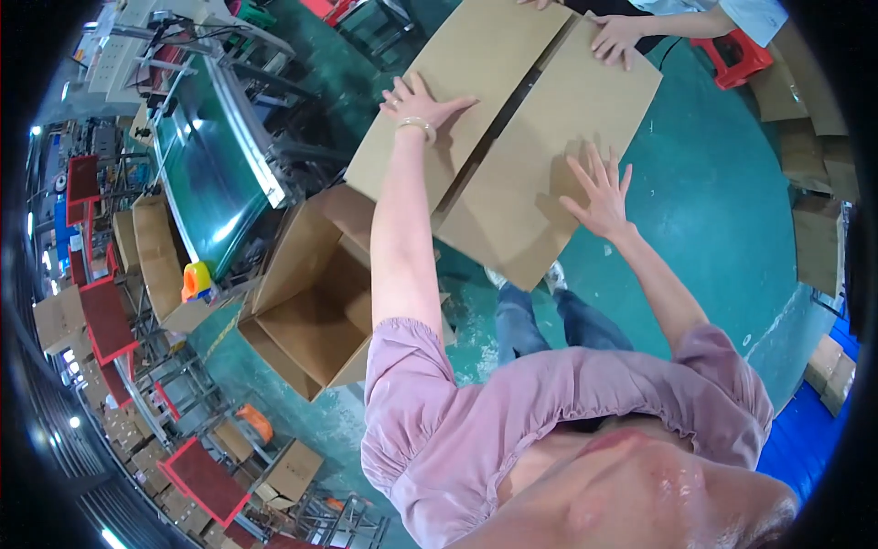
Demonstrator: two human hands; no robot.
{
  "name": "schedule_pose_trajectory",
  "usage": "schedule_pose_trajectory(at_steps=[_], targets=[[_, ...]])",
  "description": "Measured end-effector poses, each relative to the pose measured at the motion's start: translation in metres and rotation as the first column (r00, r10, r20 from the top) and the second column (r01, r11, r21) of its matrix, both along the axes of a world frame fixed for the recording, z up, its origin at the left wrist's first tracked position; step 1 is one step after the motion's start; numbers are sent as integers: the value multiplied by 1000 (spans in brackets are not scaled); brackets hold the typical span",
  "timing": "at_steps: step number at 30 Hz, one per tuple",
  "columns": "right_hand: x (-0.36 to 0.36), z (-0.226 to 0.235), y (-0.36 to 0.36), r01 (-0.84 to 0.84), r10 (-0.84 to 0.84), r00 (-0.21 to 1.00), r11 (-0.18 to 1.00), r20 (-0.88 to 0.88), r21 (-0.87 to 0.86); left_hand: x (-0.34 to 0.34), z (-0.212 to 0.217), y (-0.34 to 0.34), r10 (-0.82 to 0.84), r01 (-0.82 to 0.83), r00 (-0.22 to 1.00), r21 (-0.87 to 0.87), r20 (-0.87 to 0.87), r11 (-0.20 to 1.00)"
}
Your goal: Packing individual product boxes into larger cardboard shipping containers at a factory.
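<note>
A large cardboard box is in front of me, its two top flaps folded inward with a dark gap running between them. My left hand, with a bangle at the wrist, lies spread on the left flap. Over the near right part of the other flap, my right hand is open with fingers apart; whether it touches the board I cannot tell. Across the box, a co-worker's hand rests on the far right corner, and part of another hand shows at the far edge.
An opened, hollow cardboard box sits on the floor at left. Behind it stands a green conveyor belt with a metal frame. A red stool is at far right, near stacked cardboard. Red-topped stands line the left.
</note>
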State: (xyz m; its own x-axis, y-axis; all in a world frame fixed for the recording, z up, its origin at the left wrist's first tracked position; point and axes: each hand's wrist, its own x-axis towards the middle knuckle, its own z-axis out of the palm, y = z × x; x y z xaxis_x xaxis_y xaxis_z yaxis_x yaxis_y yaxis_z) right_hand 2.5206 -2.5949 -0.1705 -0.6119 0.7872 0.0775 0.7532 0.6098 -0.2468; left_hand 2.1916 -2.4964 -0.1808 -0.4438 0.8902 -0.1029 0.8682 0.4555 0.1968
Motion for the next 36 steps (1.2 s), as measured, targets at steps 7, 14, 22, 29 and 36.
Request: schedule_pose_trajectory(at_steps=[7,14,22,29,36], targets=[[1,-22,19,-43,47,983,999,-179,26,25,8,24,-12,9,1000,-114,-25,993],[-5,-28,27,-55,57,962,998,-268,14,28,5,25,-6,-6,997,-161,-73,987],[-3,-26,27,-53,57,954,998,-293,21,108,2,12,-379,361,918,-151,-115,920],[-2,-12,28,-61,57,967,998,-248,-9,166,-38,-7,-162,163,986,86,-28,983],[36,-57,161,99,3,857,980,-516,170,163,-23,-2,-191,195,980,81,-54,977]])
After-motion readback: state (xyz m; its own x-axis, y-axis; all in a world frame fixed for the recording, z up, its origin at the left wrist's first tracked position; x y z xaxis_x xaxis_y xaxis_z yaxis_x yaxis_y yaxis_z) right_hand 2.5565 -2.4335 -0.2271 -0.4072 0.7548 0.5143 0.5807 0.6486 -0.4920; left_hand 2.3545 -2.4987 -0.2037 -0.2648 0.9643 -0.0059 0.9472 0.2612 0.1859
